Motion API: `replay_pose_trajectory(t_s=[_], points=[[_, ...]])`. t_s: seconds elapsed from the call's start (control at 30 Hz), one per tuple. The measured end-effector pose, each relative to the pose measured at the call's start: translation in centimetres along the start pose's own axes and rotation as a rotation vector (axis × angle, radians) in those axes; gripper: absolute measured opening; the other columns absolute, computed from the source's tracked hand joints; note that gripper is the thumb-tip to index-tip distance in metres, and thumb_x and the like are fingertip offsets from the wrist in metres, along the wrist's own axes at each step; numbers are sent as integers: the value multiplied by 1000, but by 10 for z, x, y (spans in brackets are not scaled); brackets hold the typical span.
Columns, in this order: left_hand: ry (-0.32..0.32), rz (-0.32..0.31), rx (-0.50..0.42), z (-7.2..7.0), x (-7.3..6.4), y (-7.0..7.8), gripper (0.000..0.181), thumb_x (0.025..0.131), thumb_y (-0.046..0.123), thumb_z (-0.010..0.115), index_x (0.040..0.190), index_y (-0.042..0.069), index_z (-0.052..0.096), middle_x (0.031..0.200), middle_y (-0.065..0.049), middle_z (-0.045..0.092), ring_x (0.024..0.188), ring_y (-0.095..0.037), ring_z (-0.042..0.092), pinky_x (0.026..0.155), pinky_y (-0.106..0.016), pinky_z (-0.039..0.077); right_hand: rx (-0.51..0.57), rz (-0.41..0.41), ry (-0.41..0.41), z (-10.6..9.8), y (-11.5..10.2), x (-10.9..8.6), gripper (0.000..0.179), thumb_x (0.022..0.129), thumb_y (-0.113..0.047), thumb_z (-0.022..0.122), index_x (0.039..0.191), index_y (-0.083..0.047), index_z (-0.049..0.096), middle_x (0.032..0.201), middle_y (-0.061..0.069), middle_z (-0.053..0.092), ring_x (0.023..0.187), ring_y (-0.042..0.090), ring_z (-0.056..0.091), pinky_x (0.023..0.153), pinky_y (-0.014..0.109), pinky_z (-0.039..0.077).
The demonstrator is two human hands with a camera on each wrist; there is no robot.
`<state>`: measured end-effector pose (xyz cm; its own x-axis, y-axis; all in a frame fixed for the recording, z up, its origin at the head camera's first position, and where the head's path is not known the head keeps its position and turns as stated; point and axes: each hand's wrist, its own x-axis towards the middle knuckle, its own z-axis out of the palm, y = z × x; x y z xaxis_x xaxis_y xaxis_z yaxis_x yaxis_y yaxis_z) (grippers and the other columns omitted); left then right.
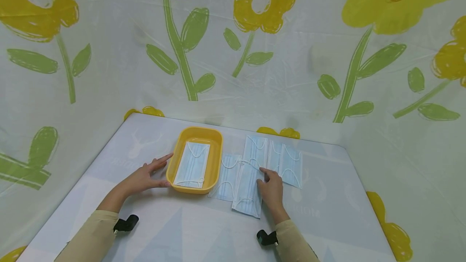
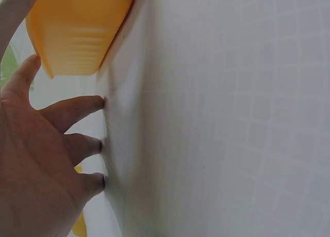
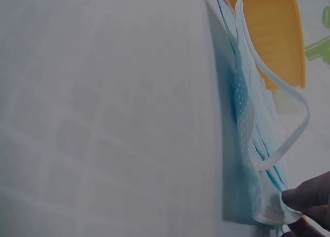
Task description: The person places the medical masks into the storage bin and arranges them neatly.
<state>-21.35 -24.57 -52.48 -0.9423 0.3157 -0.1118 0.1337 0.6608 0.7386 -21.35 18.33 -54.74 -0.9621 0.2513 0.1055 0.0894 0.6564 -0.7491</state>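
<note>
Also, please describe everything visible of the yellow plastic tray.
The yellow, rounded-rectangular tray looks like plastic, with raised walls and ridges outside. It stands upright on the pale patterned tabletop. One pale-blue pleated mask with white ear loops lies inside; more masks lie to its right. The left hand touches the tray's left side.

Our left hand [image 1: 146, 177] spreads its fingers [image 2: 72, 113], the thumb [image 1: 162, 183] well apart from them. Our right hand [image 1: 272, 188] pinches between thumb and forefinger [image 1: 267, 171]. Both forearms [image 1: 89, 235] reach forward, wrists [image 1: 279, 213] behind the fingers.
</note>
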Motion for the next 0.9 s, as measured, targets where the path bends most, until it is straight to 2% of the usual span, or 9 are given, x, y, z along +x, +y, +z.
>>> replay_pose_trajectory(t_s=[0.1, 0.3, 0.5, 0.73, 0.9], points=[[1, -1, 3, 0, 0, -1, 102, 79, 48, 85, 162, 31, 28, 157, -23, 40, 149, -57, 8, 117, -74, -2, 6, 4, 1, 1, 0, -1, 38, 87, -1, 72, 125, -5, 72, 110, 14, 65, 96, 28, 56, 81, 42, 51], [-2, -14, 7, 1, 1, -1, 102, 79, 49, 85, 162, 32, 27, 157, -23, 39, 149, -57, 8, 116, -75, -2, 24, -8, 4, 0, 0, -2, 38, 87, -3, 73, 125, -6, 72, 113, 13, 66, 92, 25, 59, 74, 36, 51], [-7, -22, 7, 1, 1, 1, 103, 79, 50, 84, 162, 31, 27, 158, -22, 38, 149, -57, 7, 116, -75, -2, 43, 3, -17, -1, -3, -4, 41, 87, -7, 76, 127, -7, 70, 126, 14, 64, 93, 25, 64, 74, 36, 56], [-7, -17, 11, 1, 1, 1, 103, 78, 50, 85, 162, 31, 27, 158, -23, 38, 149, -57, 7, 116, -75, -2, 26, 28, -44, 1, -3, -4, 42, 87, -9, 77, 128, -10, 70, 121, 15, 67, 89, 23, 62, 68, 33, 52], [-8, -16, 10, 1, 2, -1, 103, 78, 49, 85, 162, 32, 27, 157, -23, 38, 149, -57, 7, 116, -75, -2, 19, 31, -54, 1, -3, -6, 40, 87, -9, 77, 127, -8, 71, 121, 15, 69, 91, 24, 64, 72, 36, 55]])
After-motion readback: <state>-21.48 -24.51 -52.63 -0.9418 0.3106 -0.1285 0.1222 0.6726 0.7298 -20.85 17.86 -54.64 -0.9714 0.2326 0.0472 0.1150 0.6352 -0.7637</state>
